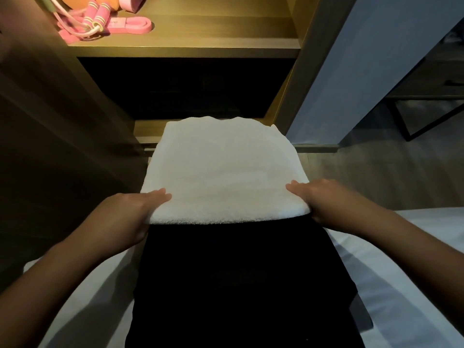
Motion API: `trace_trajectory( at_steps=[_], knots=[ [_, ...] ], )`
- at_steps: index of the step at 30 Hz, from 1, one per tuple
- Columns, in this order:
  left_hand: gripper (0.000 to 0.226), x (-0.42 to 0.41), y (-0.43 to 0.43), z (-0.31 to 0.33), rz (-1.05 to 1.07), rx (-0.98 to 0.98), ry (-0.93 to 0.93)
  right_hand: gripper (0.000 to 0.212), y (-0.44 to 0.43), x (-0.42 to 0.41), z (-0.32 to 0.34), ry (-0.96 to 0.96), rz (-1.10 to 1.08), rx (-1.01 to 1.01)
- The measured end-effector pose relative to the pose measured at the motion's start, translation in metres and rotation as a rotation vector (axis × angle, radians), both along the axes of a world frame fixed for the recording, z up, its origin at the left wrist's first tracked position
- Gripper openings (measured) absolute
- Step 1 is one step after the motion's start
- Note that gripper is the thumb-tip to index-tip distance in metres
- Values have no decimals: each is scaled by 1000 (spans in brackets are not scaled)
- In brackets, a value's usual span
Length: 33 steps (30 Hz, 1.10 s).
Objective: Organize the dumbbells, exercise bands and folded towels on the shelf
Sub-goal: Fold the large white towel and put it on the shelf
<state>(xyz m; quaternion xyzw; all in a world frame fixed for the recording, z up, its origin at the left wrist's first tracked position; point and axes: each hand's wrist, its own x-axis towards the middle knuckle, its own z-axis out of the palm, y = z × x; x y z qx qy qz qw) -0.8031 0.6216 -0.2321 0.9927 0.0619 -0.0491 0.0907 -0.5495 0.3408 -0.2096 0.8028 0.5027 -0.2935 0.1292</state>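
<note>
Left grip [140, 209] and right grip [317, 199] hold folded white towel [221, 172] by near corners, my forearms stretched forward, fingers under it hidden. Towel's before shelf [175, 43]; pink bands [130, 24] cut off.

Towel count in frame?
1. The white folded towel is held before the shelf, left hand gripping its near-left corner, right hand its near-right. The dark lower compartment may hide more.
</note>
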Motion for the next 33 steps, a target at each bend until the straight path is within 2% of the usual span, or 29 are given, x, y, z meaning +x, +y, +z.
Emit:
trace_trajectory(
  at_steps=[1, 3, 4, 6, 9, 10, 12, 13, 16, 22, 25, 28, 31, 33],
  knots=[
    [78, 0, 1, 7, 34, -56, 103, 60, 2, 1, 5, 43, 10, -49],
    [75, 4, 5, 21, 117, -182, 446, 52, 8, 5, 12, 159, -15, -83],
    [72, 9, 5, 27, 146, -249, 507, 60, 13, 7, 15, 201, -60, -54],
    [65, 24, 5, 29, 240, -340, 383, 72, 27, 9, 13, 202, -212, 100],
    [41, 56, -2, 12, 328, -193, 94, 50, 58, -2, -7, -23, -277, 400],
    [35, 69, -7, 1, 331, -135, -8, 50, 71, -9, -15, -53, -254, 421],
    [38, 97, -22, -17, 349, -63, -127, 55, 95, -18, -35, -57, -221, 380],
    [44, 108, -29, -26, 362, -42, -108, 57, 105, -21, -46, -70, -204, 348],
    [56, 119, -44, -54, 381, 4, 126, 64, 114, -20, -77, -155, -200, 223],
    [71, 106, -30, -60, 662, -170, 230, 76, 102, -2, -84, -108, -560, 160],
    [76, 112, -13, -56, 827, -311, 261, 81, 105, 22, -88, 35, -793, 192],
    [82, 127, 30, -56, 1125, -690, 248, 81, 107, 62, -90, 300, -1188, 306],
    [56, 141, 59, -49, 1310, -1098, 194, 65, 107, 94, -90, 671, -1471, 337],
    [42, 149, 66, -46, 1341, -1180, 149, 54, 107, 108, -93, 764, -1500, 352]
  ],
)
